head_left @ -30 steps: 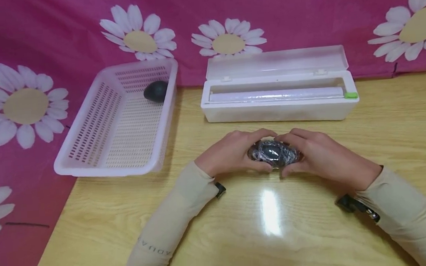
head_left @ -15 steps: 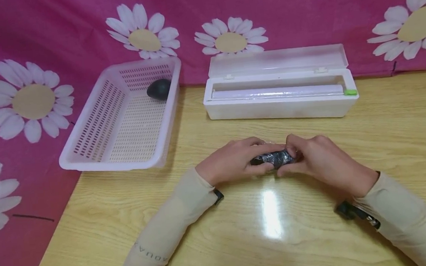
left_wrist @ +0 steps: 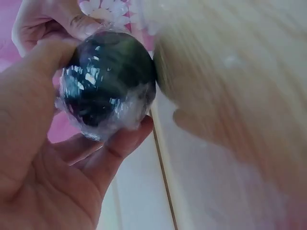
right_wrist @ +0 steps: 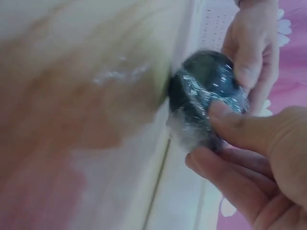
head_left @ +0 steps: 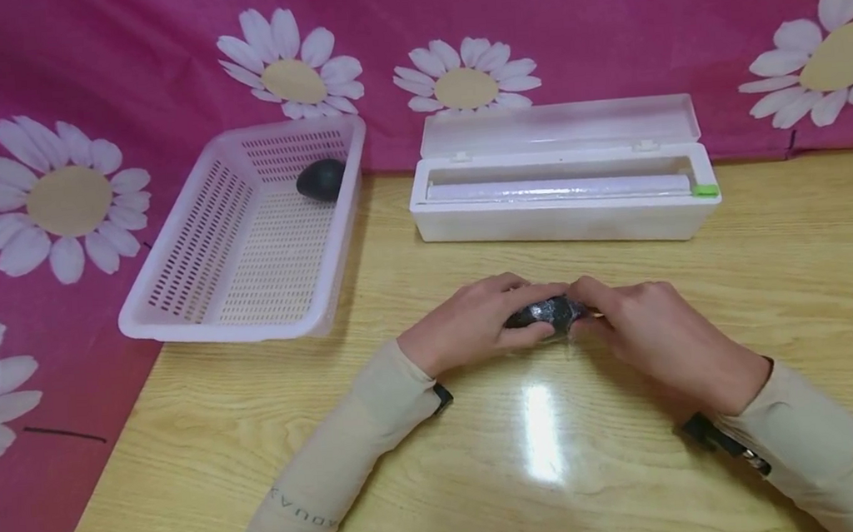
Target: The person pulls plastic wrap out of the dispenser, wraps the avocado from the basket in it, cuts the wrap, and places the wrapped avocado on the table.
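Observation:
A dark green avocado (head_left: 539,314) wrapped in crinkled cling film (right_wrist: 192,132) is held between both hands, low over the table. My left hand (head_left: 468,321) grips its left end, thumb on the near side and fingers over the far side. At the right end, my right hand (head_left: 658,335) pinches the film and the avocado between thumb and fingers, as the right wrist view shows. The film lies bunched and whitish along the underside in the left wrist view. A second dark avocado (head_left: 322,181) lies in the white basket (head_left: 221,332).
Behind the hands stands a long white cling film box (head_left: 558,224), its lid (head_left: 558,126) up and a film roll (head_left: 556,189) inside. A green slider (head_left: 705,191) sits at its right end. A pink flowered cloth (head_left: 580,20) hangs behind the wooden table (head_left: 451,481).
Both hands have come slightly nearer the body, and the wrapped avocado has turned between them. The right fingers have shifted from around its side to pinching the film at its right end.

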{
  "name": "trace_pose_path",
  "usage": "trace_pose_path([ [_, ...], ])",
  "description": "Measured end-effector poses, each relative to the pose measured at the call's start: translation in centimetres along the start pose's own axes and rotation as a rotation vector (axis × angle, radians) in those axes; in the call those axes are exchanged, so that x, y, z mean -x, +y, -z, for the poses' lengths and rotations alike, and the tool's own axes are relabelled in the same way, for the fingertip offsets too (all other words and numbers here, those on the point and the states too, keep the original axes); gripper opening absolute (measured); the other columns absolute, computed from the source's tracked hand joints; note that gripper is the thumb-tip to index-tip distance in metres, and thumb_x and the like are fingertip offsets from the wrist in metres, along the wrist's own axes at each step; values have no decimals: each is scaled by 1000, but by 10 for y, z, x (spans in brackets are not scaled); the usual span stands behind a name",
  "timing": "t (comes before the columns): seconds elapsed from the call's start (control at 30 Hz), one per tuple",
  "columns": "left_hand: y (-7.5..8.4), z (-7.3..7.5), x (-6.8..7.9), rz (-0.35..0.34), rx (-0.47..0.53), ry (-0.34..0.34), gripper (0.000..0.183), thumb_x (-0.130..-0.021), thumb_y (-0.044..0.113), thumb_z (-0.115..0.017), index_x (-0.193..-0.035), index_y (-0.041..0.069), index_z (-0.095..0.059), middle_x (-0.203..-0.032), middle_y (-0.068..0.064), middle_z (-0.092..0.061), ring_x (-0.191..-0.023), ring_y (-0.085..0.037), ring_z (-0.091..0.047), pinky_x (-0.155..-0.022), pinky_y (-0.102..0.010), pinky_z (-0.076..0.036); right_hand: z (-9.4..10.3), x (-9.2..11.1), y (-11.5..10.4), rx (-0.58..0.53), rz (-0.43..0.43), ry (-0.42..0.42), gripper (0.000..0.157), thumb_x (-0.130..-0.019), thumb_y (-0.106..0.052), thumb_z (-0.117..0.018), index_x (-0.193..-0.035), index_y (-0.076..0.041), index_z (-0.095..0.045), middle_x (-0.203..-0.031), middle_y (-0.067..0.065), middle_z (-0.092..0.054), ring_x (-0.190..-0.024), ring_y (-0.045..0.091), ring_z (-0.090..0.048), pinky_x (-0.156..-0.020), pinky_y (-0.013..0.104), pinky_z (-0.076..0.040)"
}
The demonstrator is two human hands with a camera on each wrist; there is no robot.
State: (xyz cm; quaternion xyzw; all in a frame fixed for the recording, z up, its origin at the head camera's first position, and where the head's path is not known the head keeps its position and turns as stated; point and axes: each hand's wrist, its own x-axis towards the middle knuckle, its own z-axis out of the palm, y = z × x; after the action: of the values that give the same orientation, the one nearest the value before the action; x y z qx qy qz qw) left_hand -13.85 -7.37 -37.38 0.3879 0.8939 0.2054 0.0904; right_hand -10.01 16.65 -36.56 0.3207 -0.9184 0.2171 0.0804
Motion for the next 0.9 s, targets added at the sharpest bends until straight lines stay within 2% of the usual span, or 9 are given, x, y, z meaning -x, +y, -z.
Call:
trace_pose_path([
  [0.13,0,1,3,52,5,66,52,-105,50,-54,-151,27,-51,-135,-3,-57,-108,-13,-62,-96,-30,-56,-4,1,2,8,10,31,20,-88,-13,-80,-106,-12,-71,-89,2,-80,-73,9,-74,-62,36,-61],
  [0.23,-1,1,4,80,3,117,52,-105,51,-52,-149,25,-50,-132,-2,-57,-107,-13,-64,-94,-32,-57,-5,0,3,-2,2,36,24,-86,-19,-84,-106,-8,-75,-91,6,-81,-75,12,-75,-65,36,-62],
  [0.33,-2,1,5,80,2,138,45,-106,48,-51,-145,26,-54,-129,-1,-60,-108,-12,-64,-95,-31,-57,-5,-1,4,-13,17,52,32,-82,-22,-87,-107,-5,-77,-90,10,-81,-73,15,-76,-64,36,-62],
  [0.43,-1,2,4,70,-6,148,41,-106,47,-52,-142,27,-60,-127,-1,-64,-108,-12,-66,-94,-29,-57,-6,-3,4,-2,43,77,33,-79,-20,-89,-104,-5,-75,-86,9,-79,-70,14,-73,-61,34,-61],
  [0.53,3,3,2,67,-19,155,47,-100,52,-63,-139,25,-63,-124,-2,-66,-104,-12,-67,-89,-26,-58,-7,-6,4,7,34,91,29,-79,-20,-90,-99,-6,-72,-85,7,-78,-71,14,-73,-61,34,-61],
  [0.67,7,4,-3,55,-74,134,56,-90,54,-74,-136,24,-62,-122,-5,-65,-100,-13,-69,-88,-26,-60,-6,-8,4,-17,-24,73,27,-80,-19,-90,-97,-8,-71,-87,6,-78,-74,15,-75,-63,34,-62],
  [0.8,11,5,-8,59,-141,103,54,-92,50,-75,-137,23,-59,-125,-7,-65,-101,-17,-71,-90,-31,-61,-6,-8,5,-29,-53,50,27,-82,-20,-88,-98,-8,-69,-86,5,-77,-73,14,-73,-62,32,-61],
  [0.9,12,6,-10,69,-147,89,57,-90,52,-75,-137,23,-58,-128,-7,-64,-103,-17,-71,-92,-33,-61,-6,-9,5,-27,-56,46,27,-83,-19,-87,-98,-7,-68,-84,5,-75,-71,14,-71,-61,32,-60],
])
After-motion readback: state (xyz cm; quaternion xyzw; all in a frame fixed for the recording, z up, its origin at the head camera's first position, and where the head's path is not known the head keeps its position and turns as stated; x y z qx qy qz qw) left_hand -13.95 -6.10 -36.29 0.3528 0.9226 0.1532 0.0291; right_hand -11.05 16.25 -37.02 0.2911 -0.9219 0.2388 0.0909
